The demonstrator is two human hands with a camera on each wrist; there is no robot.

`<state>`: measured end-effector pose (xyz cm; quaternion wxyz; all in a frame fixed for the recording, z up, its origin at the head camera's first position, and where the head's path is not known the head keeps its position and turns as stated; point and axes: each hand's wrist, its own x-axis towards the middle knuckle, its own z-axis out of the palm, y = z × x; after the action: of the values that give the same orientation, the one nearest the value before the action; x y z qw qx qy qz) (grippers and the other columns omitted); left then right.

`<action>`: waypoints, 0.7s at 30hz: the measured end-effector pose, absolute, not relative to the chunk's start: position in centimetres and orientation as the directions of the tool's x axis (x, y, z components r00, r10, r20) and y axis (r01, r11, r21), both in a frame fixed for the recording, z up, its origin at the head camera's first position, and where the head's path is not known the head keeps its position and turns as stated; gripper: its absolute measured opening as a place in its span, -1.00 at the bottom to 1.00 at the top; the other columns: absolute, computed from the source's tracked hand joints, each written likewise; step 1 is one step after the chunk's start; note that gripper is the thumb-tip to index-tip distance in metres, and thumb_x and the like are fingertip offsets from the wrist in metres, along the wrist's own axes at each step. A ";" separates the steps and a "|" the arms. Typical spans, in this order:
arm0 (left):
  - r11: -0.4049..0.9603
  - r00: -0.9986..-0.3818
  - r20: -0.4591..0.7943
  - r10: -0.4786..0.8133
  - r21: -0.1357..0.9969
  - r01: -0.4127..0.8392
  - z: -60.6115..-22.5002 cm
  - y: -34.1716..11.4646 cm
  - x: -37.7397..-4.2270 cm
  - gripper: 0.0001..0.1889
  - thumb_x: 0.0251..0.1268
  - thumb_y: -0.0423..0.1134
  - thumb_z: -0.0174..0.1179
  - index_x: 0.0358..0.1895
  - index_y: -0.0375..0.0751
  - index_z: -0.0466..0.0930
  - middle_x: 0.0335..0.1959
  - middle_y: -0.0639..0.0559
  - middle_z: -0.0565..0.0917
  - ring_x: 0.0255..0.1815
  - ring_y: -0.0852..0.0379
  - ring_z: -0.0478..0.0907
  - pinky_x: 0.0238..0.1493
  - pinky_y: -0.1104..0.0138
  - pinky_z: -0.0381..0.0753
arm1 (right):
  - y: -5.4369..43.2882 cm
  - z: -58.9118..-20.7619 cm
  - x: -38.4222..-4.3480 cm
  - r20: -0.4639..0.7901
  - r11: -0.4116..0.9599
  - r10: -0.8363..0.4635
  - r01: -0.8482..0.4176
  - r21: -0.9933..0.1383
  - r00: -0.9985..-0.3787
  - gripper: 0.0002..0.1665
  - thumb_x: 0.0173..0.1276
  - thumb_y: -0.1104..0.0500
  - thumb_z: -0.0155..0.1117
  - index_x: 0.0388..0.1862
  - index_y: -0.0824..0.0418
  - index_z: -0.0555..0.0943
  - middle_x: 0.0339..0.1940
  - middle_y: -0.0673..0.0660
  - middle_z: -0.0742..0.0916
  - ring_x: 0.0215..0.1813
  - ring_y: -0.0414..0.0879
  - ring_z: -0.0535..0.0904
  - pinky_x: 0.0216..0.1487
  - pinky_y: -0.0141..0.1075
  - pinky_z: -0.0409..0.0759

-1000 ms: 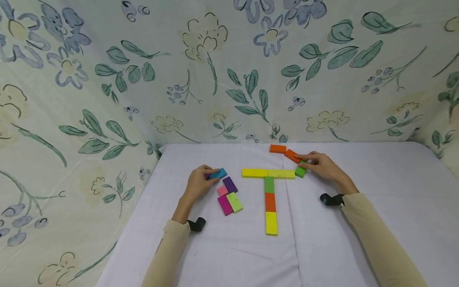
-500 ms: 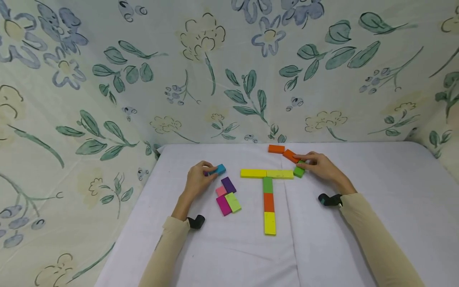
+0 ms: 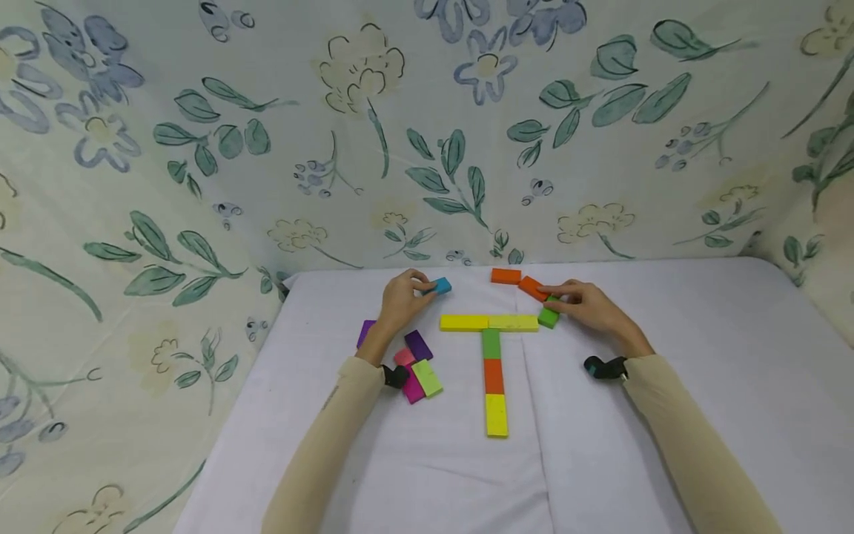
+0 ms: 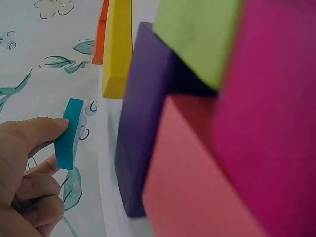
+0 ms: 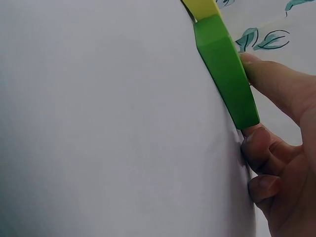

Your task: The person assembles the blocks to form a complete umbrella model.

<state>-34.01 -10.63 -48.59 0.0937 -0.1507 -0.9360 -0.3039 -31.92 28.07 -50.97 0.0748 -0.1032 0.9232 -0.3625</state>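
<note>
Left hand (image 3: 402, 300), pinching the blue block (image 3: 443, 285), has moved it from near the dark purple block (image 3: 419, 345) to beyond the yellow row (image 3: 463, 322); I judge it selected, now on the orange blocks' (image 3: 506, 277) side. Right hand (image 3: 594, 305) grips the green block (image 3: 548, 318) at the row's right end.

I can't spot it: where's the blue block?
In the head view, the left hand pinches the blue block near the table's far edge, left of the orange blocks.
</note>
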 end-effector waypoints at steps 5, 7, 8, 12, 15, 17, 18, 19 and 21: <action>0.781 -0.949 0.206 0.239 0.540 0.314 -48.2 -8.2 -35.6 -0.75 0.30 -0.18 0.46 -0.01 -0.16 0.81 0.00 -0.02 0.75 0.01 -0.04 0.64 0.07 0.17 0.60 | 27.9 -51.0 -32.1 -0.076 0.716 -0.248 -0.130 -0.686 -0.966 -0.43 0.51 -0.10 0.31 0.43 0.04 0.58 0.07 0.20 0.61 -0.03 0.07 0.41 -0.08 -0.18 0.38; 0.788 -0.950 0.186 0.249 0.531 0.311 -48.0 -7.3 -36.0 -0.76 0.31 -0.17 0.45 -0.02 -0.14 0.82 0.01 -0.02 0.74 0.01 -0.03 0.64 0.06 0.19 0.61 | 27.9 -51.0 -32.1 -0.084 0.719 -0.239 -0.119 -0.685 -0.967 -0.44 0.51 -0.09 0.31 0.42 0.02 0.59 0.07 0.18 0.61 -0.02 0.07 0.41 -0.07 -0.17 0.38; 0.794 -0.952 0.175 0.251 0.526 0.306 -47.9 -6.8 -36.2 -0.77 0.31 -0.16 0.45 -0.02 -0.13 0.82 0.02 -0.01 0.74 0.01 -0.02 0.63 0.06 0.20 0.61 | 27.9 -51.0 -32.1 -0.087 0.718 -0.237 -0.114 -0.687 -0.968 -0.44 0.51 -0.08 0.31 0.42 0.02 0.59 0.07 0.18 0.61 -0.01 0.07 0.41 -0.07 -0.17 0.38; 0.815 -0.958 0.146 0.245 0.505 0.285 -47.7 -5.1 -36.9 -0.77 0.32 -0.15 0.45 -0.02 -0.09 0.83 0.04 -0.01 0.72 0.02 0.00 0.61 0.07 0.22 0.61 | 27.9 -51.1 -32.0 -0.092 0.715 -0.228 -0.102 -0.692 -0.969 -0.44 0.51 -0.08 0.31 0.43 0.01 0.58 0.08 0.18 0.60 0.00 0.07 0.40 -0.07 -0.17 0.36; 0.823 -0.962 0.132 0.237 0.499 0.271 -47.7 -4.2 -37.2 -0.79 0.32 -0.15 0.45 -0.03 -0.08 0.83 0.04 0.00 0.73 0.03 0.02 0.62 0.06 0.23 0.62 | 28.0 -51.2 -31.9 -0.088 0.712 -0.222 -0.100 -0.695 -0.971 -0.44 0.51 -0.09 0.32 0.43 -0.01 0.58 0.07 0.17 0.60 -0.01 0.06 0.40 -0.08 -0.17 0.35; 0.825 -0.965 0.127 0.231 0.501 0.264 -47.7 -3.7 -37.3 -0.80 0.32 -0.15 0.45 -0.05 -0.07 0.84 0.01 0.01 0.74 0.02 0.03 0.63 0.04 0.24 0.62 | 28.1 -51.3 -31.8 -0.083 0.711 -0.221 -0.102 -0.696 -0.972 -0.44 0.51 -0.10 0.32 0.43 -0.02 0.59 0.05 0.16 0.60 -0.02 0.05 0.39 -0.09 -0.17 0.35; 0.824 -0.965 0.125 0.229 0.502 0.261 -47.7 -3.6 -37.4 -0.81 0.31 -0.16 0.45 -0.06 -0.07 0.85 -0.01 0.02 0.75 0.01 0.04 0.63 0.03 0.25 0.62 | 28.1 -51.4 -31.8 -0.079 0.708 -0.221 -0.104 -0.698 -0.972 -0.44 0.51 -0.10 0.32 0.43 -0.02 0.59 0.05 0.16 0.59 -0.02 0.04 0.39 -0.09 -0.17 0.34; 0.824 -0.966 0.125 0.227 0.504 0.259 -47.8 -3.4 -37.4 -0.82 0.31 -0.16 0.45 -0.07 -0.07 0.85 -0.03 0.03 0.75 0.00 0.04 0.63 0.01 0.25 0.62 | 28.2 -51.4 -31.8 -0.075 0.704 -0.222 -0.107 -0.702 -0.972 -0.44 0.51 -0.10 0.32 0.43 -0.02 0.59 0.04 0.16 0.59 -0.02 0.04 0.38 -0.09 -0.17 0.34; 0.820 -0.966 0.125 0.225 0.511 0.257 -47.8 -3.1 -37.5 -0.83 0.30 -0.16 0.46 -0.10 -0.07 0.86 -0.07 0.03 0.74 -0.02 0.05 0.63 -0.01 0.26 0.61 | 28.3 -51.4 -31.8 -0.064 0.699 -0.225 -0.115 -0.706 -0.972 -0.44 0.51 -0.10 0.32 0.42 -0.02 0.59 0.04 0.16 0.59 -0.03 0.03 0.37 -0.10 -0.17 0.32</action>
<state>-37.47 -3.14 -47.84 0.0294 -0.1264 -0.9535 -0.2721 -31.81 28.27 -51.40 0.0730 -0.0924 0.9187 -0.3770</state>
